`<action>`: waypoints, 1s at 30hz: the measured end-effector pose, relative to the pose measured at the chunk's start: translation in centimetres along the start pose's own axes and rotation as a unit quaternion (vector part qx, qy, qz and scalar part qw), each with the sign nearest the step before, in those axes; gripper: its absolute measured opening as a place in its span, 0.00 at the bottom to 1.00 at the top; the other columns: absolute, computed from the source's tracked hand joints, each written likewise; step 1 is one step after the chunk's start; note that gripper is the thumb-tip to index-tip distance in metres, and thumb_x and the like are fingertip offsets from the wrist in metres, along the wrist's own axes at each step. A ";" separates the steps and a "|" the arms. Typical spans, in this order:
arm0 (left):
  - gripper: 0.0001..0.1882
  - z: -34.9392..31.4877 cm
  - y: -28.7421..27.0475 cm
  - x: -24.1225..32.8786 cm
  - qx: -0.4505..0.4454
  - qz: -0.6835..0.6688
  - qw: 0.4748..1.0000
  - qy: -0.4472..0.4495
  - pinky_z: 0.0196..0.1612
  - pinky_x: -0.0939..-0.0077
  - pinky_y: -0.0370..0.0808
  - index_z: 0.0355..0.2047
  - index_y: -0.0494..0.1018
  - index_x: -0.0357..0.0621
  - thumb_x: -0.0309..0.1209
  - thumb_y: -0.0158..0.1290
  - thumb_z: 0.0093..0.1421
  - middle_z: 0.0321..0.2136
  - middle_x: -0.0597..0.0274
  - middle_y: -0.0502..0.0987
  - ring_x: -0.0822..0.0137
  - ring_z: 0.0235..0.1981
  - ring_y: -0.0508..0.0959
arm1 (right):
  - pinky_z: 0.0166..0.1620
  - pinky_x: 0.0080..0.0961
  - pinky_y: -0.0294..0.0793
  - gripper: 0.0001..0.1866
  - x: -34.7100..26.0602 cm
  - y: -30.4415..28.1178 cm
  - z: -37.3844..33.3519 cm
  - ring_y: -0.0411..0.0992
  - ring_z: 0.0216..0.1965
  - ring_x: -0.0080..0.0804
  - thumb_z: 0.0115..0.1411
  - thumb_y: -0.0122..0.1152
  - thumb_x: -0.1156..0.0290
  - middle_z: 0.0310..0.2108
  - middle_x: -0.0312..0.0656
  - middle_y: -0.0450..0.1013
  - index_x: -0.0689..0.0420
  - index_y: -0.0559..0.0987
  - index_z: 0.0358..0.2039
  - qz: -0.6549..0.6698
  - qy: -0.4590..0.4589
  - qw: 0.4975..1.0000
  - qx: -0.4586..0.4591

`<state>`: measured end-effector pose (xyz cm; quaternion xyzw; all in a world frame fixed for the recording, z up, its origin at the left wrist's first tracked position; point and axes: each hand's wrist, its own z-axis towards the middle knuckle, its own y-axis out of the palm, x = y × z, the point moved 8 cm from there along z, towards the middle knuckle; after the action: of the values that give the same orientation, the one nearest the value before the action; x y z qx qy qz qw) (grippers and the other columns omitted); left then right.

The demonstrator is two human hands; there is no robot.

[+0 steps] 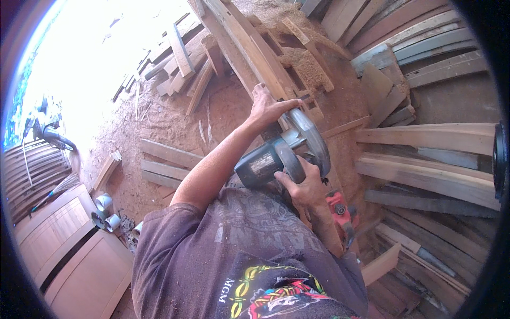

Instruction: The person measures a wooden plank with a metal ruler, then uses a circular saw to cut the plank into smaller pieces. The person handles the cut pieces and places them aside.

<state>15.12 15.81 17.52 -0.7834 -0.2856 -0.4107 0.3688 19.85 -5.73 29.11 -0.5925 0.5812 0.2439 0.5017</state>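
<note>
A circular saw (pixel 260 165) with a dark motor housing and a silver blade guard (pixel 312 139) sits at the near end of a long wooden beam (pixel 249 50). My right hand (pixel 307 186) is closed round the saw's dark rear handle (pixel 291 164). Farther forward, my left hand (pixel 265 108) grips at the saw's front edge, over the beam. Its thumb stretches right toward the top of the guard, while the other fingers bend down over the wood. The blade and the saw's underside are hidden.
A red power tool (pixel 340 210) lies beside my right forearm. Stacked planks (pixel 425 138) fill the right side. Wood offcuts (pixel 180 50) and loose boards (pixel 170 154) lie on the sandy floor at left. Panelled wooden doors (pixel 53 234) and grey pipe pieces (pixel 103 202) are at lower left.
</note>
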 end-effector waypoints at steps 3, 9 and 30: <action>0.71 0.5 0.1 -0.3 -0.006 -0.004 1.000 0.000 0.73 0.55 0.67 0.67 0.58 0.16 0.63 0.78 0.43 0.65 0.30 0.62 0.37 0.70 0.64 | 0.37 0.27 0.75 0.10 -0.1 0.1 0.2 0.75 0.30 0.23 0.63 0.75 0.72 0.27 0.35 0.78 0.61 0.82 0.38 0.007 -0.015 1.000 0.001; 0.68 1.0 0.0 -0.8 -0.019 -0.029 0.999 -0.020 0.72 0.56 0.69 0.67 0.59 0.17 0.60 0.79 0.43 0.64 0.30 0.65 0.38 0.69 0.68 | 0.37 0.27 0.76 0.10 0.0 0.3 0.5 0.76 0.30 0.24 0.63 0.75 0.71 0.28 0.35 0.78 0.61 0.82 0.39 -0.005 -0.027 1.000 -0.003; 0.52 0.7 -1.9 1.3 0.007 -0.081 0.997 -0.014 0.63 0.57 0.78 0.59 0.70 0.24 0.49 0.80 0.45 0.53 0.34 0.80 0.47 0.57 0.82 | 0.43 0.34 0.80 0.15 -1.5 0.3 1.6 0.81 0.35 0.34 0.64 0.75 0.67 0.32 0.45 0.82 0.63 0.83 0.45 -0.005 -0.043 0.999 -0.003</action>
<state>14.66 17.62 19.00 -0.7607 -0.3564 -0.4261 0.3360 19.69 -3.60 29.69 -0.5864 0.5552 0.2684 0.5253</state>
